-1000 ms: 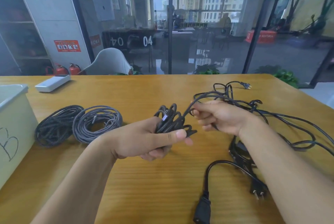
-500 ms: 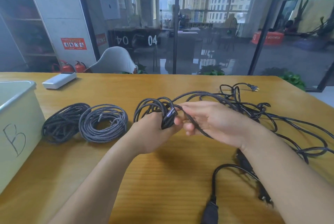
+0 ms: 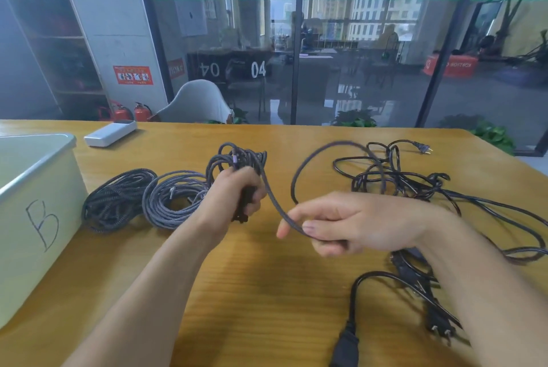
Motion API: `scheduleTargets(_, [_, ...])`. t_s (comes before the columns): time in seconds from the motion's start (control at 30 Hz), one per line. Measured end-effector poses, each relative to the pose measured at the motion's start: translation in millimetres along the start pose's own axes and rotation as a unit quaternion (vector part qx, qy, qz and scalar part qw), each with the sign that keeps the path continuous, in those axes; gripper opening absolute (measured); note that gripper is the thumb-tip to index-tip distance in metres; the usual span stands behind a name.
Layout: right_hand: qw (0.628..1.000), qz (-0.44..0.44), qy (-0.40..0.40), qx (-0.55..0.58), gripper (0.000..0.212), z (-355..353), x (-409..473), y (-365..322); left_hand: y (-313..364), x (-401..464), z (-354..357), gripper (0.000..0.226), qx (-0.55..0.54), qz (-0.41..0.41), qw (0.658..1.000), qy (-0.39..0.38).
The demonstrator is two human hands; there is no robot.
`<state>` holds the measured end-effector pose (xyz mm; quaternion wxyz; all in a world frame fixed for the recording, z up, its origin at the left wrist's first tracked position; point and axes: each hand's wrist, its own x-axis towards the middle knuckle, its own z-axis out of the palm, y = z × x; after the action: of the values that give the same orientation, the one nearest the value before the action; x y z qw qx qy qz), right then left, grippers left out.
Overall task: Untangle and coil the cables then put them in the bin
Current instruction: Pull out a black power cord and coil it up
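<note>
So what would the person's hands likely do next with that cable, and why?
Probably bring the right hand back to the left hand and lay another loop onto the bundle it grips. The braided cable runs slack from that bundle through the right hand's fingers, and its far end still trails into the tangled black cords.

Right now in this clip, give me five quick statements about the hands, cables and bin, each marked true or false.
1. The left hand grips a bundle of braided cable loops. True.
2. The right hand holds nothing. False: it holds a strand of the braided cable running over from the bundle.
3. Two finished coils lie inside the bin. False: they lie on the table, beside the bin.
4. The bin's side is marked with a B. True.
5. A tangle of black power cords lies on the table's right side. True.
</note>
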<state>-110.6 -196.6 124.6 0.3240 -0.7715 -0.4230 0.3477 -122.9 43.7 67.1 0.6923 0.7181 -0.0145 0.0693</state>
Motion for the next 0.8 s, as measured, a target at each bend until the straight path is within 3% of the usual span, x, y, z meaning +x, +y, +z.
scheduleTargets(0.07, [1.000, -0.019, -0.010, 0.012, 0.033, 6, 10, 5, 5, -3, 3, 0.035, -0.091, -0.004, 0.996, -0.023])
scheduleTargets(0.23, [0.998, -0.043, -0.011, 0.046, 0.036, 30, 34, 9, 14, -8, 14, 0.057, -0.160, 0.024, 0.987, -0.022])
scheduleTargets(0.33, [0.997, -0.051, -0.007, 0.061, 0.037, 42, 46, 15, 16, -7, 14, 0.050, -0.192, 0.038, 0.981, -0.010])
scheduleTargets(0.43, [0.998, -0.029, -0.008, 0.050, 0.034, 43, 54, 27, 21, -9, 16, 0.049, -0.223, 0.027, 0.973, -0.045])
scheduleTargets(0.6, [0.999, 0.022, 0.036, -0.034, 0.038, 20, 53, 43, 29, -18, 16, 0.051, -0.173, 0.006, 0.972, -0.157])
scheduleTargets(0.8, [0.978, 0.069, 0.194, -0.014, 0.045, -31, 19, 66, 31, -21, -2, 0.049, -0.090, -0.031, 0.957, -0.274])
